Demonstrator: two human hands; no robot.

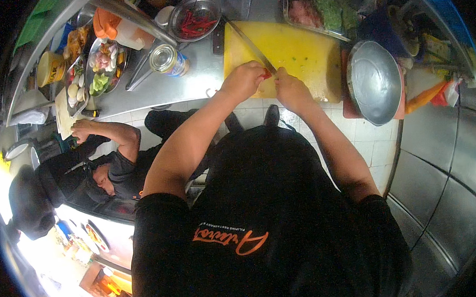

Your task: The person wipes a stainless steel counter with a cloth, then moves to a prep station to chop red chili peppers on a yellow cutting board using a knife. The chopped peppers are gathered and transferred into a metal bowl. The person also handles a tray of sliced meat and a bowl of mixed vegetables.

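My left hand [245,81] pinches a small red piece of food [265,74], perhaps chilli, at the near edge of a yellow cutting board [297,47]. In my right hand [293,88] is a long-bladed knife [252,45], its blade pointing away to the upper left across the board, touching or close beside the red piece. Its handle is hidden in my fist. Small green bits lie on the board. Beyond its left corner stands a metal bowl of red chillies [196,21]. A second knife's dark handle [217,42] lies beside the board's left edge.
An opened tin can [164,59] and tongs [138,71] stand left, near oval plates of cut vegetables [106,62]. A tray of meat and greens [315,13] lies behind the board. On the right, a large metal bowl [375,83] rests on a reddish board. A co-worker [120,168] is at the left.
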